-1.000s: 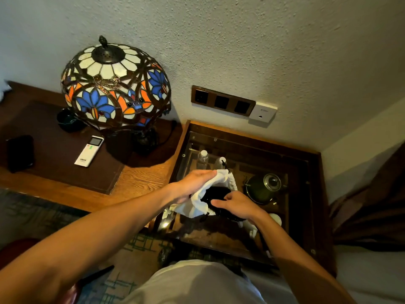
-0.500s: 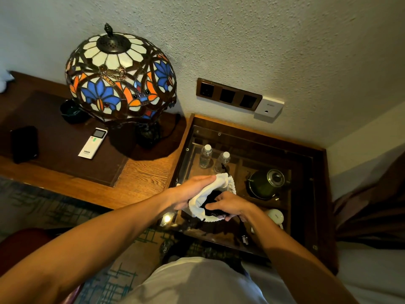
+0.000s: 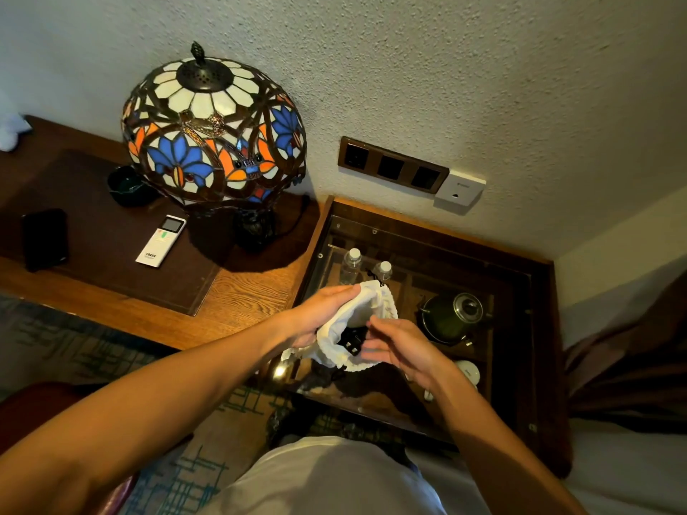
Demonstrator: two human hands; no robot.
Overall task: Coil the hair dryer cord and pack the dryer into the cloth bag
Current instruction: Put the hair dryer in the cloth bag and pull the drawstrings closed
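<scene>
**Dryer sitting inside the bag**

The left hand (image 3: 319, 319) is gripping the white cloth bag (image 3: 366, 328) by its side, above the glass-topped surface (image 3: 427, 395). The black hair dryer (image 3: 351, 340) is showing in its mouth. The right hand (image 3: 403, 347) is hovering beside it, fingers (image 3: 375, 325) loosely open.

The wooden surface (image 3: 245, 291) carries a stained-glass lamp (image 3: 213, 131), a white remote (image 3: 161, 241), a black phone (image 3: 45, 237) and a dark bowl (image 3: 124, 185).

The lamp (image 3: 213, 131) crowds the counter (image 3: 241, 291) on the left, with a remote (image 3: 160, 241) beside its base. Under the glass top (image 3: 420, 254), bottles (image 3: 350, 265) and a kettle (image 3: 451, 317) are sealed off from above. Bare wood lies open along the counter's near edge.
</scene>
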